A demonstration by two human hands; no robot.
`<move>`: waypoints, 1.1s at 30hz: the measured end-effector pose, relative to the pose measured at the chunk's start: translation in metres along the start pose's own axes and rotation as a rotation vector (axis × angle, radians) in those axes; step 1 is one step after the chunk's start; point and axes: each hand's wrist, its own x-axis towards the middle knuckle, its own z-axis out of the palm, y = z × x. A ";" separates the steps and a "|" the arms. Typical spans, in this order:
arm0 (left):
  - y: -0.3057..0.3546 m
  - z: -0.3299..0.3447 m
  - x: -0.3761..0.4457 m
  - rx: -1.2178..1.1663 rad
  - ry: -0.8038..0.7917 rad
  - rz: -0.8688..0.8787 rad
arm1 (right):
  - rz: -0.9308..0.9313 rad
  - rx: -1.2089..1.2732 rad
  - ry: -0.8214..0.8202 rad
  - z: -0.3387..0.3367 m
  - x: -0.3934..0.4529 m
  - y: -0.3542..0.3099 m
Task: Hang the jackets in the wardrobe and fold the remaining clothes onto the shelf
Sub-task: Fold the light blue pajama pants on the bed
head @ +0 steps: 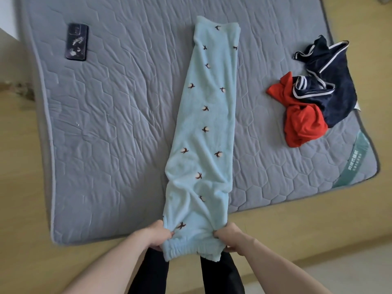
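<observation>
Item: light-blue fleece trousers, printed with small dark sprig motifs, legs laid one upon the other in a single long strip. Position: lengthwise down the middle of the grey quilted mattress, cuff end toward the far edge of the mattress, elasticated waistband drawn past the near edge of the mattress and held above the floor.

Left hand: closed upon the left corner of the waistband, fingers curled under the fabric, thumb on top. Right hand: closed upon the right corner of the waistband in like fashion, cloth bunched in its grasp. Both forearms bare. Fabric between the two hands gathered and slightly wrinkled; the strip lay fairly flat farther up the mattress.

Item: red garment, crumpled, on the mattress to the right of the trousers, well apart from them. Item: navy garment with white trim, crumpled, touching and partly overlapping the red garment, near the right edge of the mattress.

Item: dark mobile phone, lying flat, back scuffed, on the mattress well to the left of the trousers, near the far left corner.

Mattress rested directly on a yellowish floor. A green printed label ran across the near right corner of the mattress. Person's legs in black stood at the near edge of the mattress, below the waistband.
</observation>
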 end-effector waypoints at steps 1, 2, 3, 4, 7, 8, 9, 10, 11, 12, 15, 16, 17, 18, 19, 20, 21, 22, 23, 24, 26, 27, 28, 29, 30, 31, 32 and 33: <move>-0.004 -0.001 -0.007 0.001 -0.023 -0.024 | 0.017 -0.044 -0.026 0.002 -0.008 0.002; -0.008 -0.002 -0.012 -0.021 -0.036 -0.043 | 0.014 -0.089 -0.033 0.004 -0.015 0.004; -0.012 -0.003 -0.017 -0.065 -0.034 -0.057 | -0.003 -0.115 -0.019 0.006 -0.020 0.006; -0.017 -0.003 -0.020 -0.114 -0.016 -0.058 | -0.024 -0.114 0.012 0.009 -0.023 0.006; -0.022 -0.005 -0.025 -0.207 0.124 -0.010 | -0.057 0.022 0.097 0.014 -0.026 0.002; -0.020 -0.007 -0.027 -0.227 0.174 0.000 | -0.064 0.094 0.113 0.014 -0.026 -0.002; -0.014 -0.010 -0.029 -0.241 0.217 0.010 | -0.077 0.158 0.130 0.011 -0.026 -0.006; -0.007 -0.013 -0.031 -0.246 0.258 0.029 | -0.100 0.210 0.160 0.008 -0.025 -0.012; 0.002 -0.018 -0.033 -0.247 0.295 0.058 | -0.127 0.251 0.202 0.002 -0.024 -0.018; 0.013 -0.024 -0.035 -0.252 0.328 0.094 | -0.156 0.287 0.246 -0.006 -0.025 -0.026; 0.053 -0.047 -0.041 -0.250 0.404 0.233 | -0.234 0.396 0.325 -0.033 -0.030 -0.054; 0.068 -0.057 -0.041 -0.243 0.422 0.280 | -0.258 0.426 0.327 -0.043 -0.031 -0.064; 0.085 -0.066 -0.041 -0.241 0.433 0.325 | -0.281 0.454 0.328 -0.054 -0.031 -0.075; 0.102 -0.075 -0.041 -0.262 0.430 0.361 | -0.306 0.488 0.327 -0.065 -0.031 -0.086; 0.120 -0.084 -0.042 -0.307 0.411 0.393 | -0.323 0.534 0.321 -0.075 -0.031 -0.097; 0.136 -0.093 -0.043 -0.364 0.384 0.413 | -0.328 0.593 0.308 -0.085 -0.031 -0.108; 0.153 -0.101 -0.044 -0.421 0.356 0.420 | -0.320 0.642 0.304 -0.095 -0.031 -0.120; 0.168 -0.110 -0.045 -0.474 0.331 0.421 | -0.305 0.682 0.309 -0.105 -0.030 -0.131; 0.182 -0.118 -0.045 -0.527 0.308 0.421 | -0.290 0.722 0.315 -0.114 -0.029 -0.143; 0.195 -0.125 -0.043 -0.572 0.288 0.422 | -0.284 0.770 0.310 -0.123 -0.026 -0.154; 0.218 -0.139 -0.040 -0.632 0.271 0.439 | -0.301 0.850 0.274 -0.139 -0.022 -0.176; 0.229 -0.145 -0.037 -0.657 0.274 0.454 | -0.324 0.878 0.256 -0.146 -0.019 -0.187; 0.238 -0.149 -0.033 -0.686 0.283 0.469 | -0.352 0.900 0.239 -0.152 -0.017 -0.196; 0.245 -0.152 -0.028 -0.709 0.296 0.479 | -0.379 0.903 0.228 -0.156 -0.014 -0.203; 0.249 -0.154 -0.022 -0.694 0.327 0.484 | -0.402 0.876 0.235 -0.158 -0.009 -0.208; 0.250 -0.155 -0.013 -0.632 0.380 0.477 | -0.415 0.814 0.266 -0.159 -0.003 -0.210; 0.248 -0.155 -0.004 -0.529 0.447 0.459 | -0.416 0.727 0.308 -0.157 0.005 -0.211; 0.243 -0.154 0.006 -0.427 0.507 0.436 | -0.405 0.628 0.349 -0.154 0.013 -0.209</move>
